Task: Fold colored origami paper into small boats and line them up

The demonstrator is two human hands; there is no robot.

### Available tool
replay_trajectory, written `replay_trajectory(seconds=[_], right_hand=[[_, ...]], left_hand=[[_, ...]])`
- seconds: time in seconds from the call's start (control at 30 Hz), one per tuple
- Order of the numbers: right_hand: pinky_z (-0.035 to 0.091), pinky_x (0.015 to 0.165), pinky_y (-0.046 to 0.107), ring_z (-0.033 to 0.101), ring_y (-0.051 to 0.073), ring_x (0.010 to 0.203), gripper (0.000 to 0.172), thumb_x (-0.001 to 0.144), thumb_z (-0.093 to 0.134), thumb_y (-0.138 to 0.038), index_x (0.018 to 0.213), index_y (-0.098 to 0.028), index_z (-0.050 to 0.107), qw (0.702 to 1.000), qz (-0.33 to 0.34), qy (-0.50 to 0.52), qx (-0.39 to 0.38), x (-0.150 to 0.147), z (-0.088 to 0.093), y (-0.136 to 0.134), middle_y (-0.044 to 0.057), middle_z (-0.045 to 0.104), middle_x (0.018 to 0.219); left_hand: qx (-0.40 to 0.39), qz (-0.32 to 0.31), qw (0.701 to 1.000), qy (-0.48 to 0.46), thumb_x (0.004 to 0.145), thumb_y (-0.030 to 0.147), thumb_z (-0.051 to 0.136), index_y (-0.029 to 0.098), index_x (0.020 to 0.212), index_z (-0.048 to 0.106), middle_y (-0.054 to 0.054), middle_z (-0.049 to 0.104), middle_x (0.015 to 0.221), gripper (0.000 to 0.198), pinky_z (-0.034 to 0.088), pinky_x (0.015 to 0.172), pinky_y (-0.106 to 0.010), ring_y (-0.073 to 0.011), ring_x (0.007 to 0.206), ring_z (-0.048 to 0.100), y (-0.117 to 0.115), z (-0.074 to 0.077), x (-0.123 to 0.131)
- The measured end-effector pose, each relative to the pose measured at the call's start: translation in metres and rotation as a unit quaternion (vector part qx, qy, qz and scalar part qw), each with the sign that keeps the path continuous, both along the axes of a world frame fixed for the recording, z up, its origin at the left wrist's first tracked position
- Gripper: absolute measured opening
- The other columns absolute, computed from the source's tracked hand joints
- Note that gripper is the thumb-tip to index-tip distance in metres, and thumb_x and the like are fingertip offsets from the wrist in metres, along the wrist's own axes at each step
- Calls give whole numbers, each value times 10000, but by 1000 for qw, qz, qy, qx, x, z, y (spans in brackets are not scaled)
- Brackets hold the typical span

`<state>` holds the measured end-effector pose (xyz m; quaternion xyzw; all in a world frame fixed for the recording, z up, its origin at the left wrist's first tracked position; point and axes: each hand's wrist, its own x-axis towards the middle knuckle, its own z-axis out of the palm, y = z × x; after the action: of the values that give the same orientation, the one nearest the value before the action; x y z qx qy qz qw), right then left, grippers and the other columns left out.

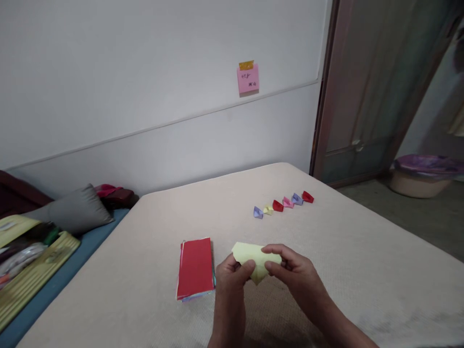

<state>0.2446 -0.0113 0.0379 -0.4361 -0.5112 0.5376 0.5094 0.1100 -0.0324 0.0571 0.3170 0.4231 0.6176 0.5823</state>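
Observation:
Both my hands hold a partly folded sheet of pale yellow paper (250, 252) above the near part of the cloth-covered surface. My left hand (232, 275) pinches its left side, thumb on the near face and fingers behind. On the right side, my right hand (293, 266) grips it between thumb and index finger. The paper has a wide upper band and a point hanging down at the bottom. Left of my hands lies a stack of coloured paper (196, 268) with a red sheet on top.
Farther back, a slanting row of several small folded paper boats (278, 206) in purple, yellow, red and pink stands on the beige cloth (145, 251). A grey pillow (78, 210) and a yellow box (39, 270) are at left. A pink note (248, 79) hangs on the wall.

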Motion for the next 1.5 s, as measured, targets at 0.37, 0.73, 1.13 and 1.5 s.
replay_trajectory(seconds=[0.37, 0.73, 1.13, 1.5], right_hand=[[250, 488, 233, 324, 102, 500, 210, 680, 649, -303, 845, -178, 679, 999, 8, -30, -25, -1, 3, 2, -70, 360, 509], [379, 652, 276, 520, 163, 721, 169, 814, 573, -227, 648, -203, 558, 980, -1, -111, 166, 3, -1, 6, 12, 550, 768], [367, 633, 272, 485, 156, 676, 162, 811, 577, -285, 679, -198, 610, 989, 35, -92, 111, 7, 2, 6, 0, 544, 704], [324, 588, 259, 441, 134, 593, 217, 703, 662, -343, 588, -165, 616, 999, 43, 3, -18, 7, 0, 8, -14, 536, 562]], left_hand=[[21, -39, 999, -25, 692, 185, 670, 118, 802, 696, -35, 662, 699, 131, 419, 644, -269, -156, 653, 576, -3, 2, -5], [36, 70, 995, 58, 535, 180, 776, 164, 827, 591, 11, 600, 709, 345, 419, 562, -212, -115, 610, 540, 7, -10, -8], [82, 64, 957, 272, 625, 234, 746, 180, 611, 702, -78, 611, 961, 71, 406, 629, -243, -212, 878, 549, 6, -3, -33], [-11, 46, 998, -41, 742, 317, 665, 112, 742, 673, -17, 571, 643, 206, 412, 591, -231, -126, 613, 537, 4, -12, -22]])
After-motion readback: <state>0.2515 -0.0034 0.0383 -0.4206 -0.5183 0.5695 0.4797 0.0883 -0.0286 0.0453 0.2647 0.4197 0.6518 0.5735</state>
